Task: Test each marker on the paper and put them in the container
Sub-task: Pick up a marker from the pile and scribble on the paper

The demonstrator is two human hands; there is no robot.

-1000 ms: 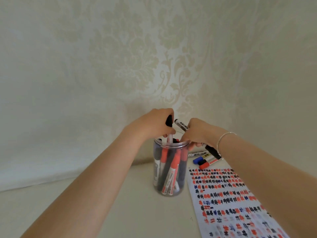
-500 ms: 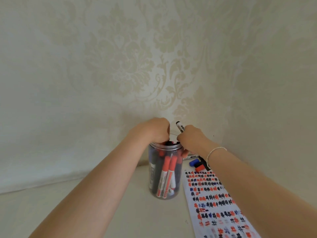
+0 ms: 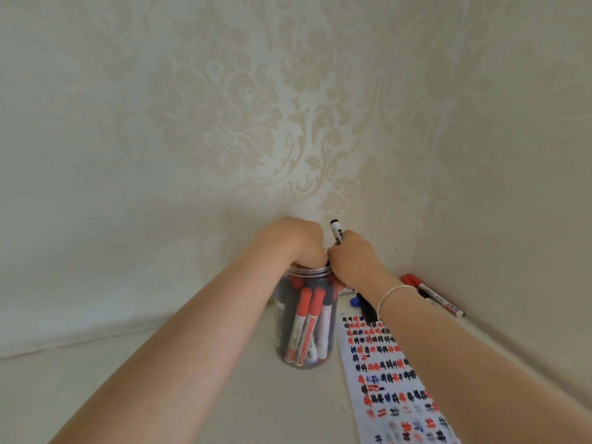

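Note:
A clear plastic container (image 3: 306, 331) stands on the pale surface, packed with several red and black markers. My left hand (image 3: 296, 243) rests over its mouth with the fingertips curled down inside; what they touch is hidden. My right hand (image 3: 350, 257) sits at the rim's right side and grips a black marker (image 3: 336, 231), whose white end sticks up above the knuckles and whose black cap shows below the wrist. The test paper (image 3: 389, 373), covered with rows of red, black and blue marks, lies to the right of the container.
Loose markers lie behind the paper: a blue-capped one (image 3: 354, 301) next to the container, and red-capped ones (image 3: 431, 294) by the right wall. Patterned wallpaper closes the corner behind and to the right.
The marker my left hand held above the container has gone down inside, and that hand has lowered onto the mouth. The view has tilted up slightly. My right hand keeps its marker.

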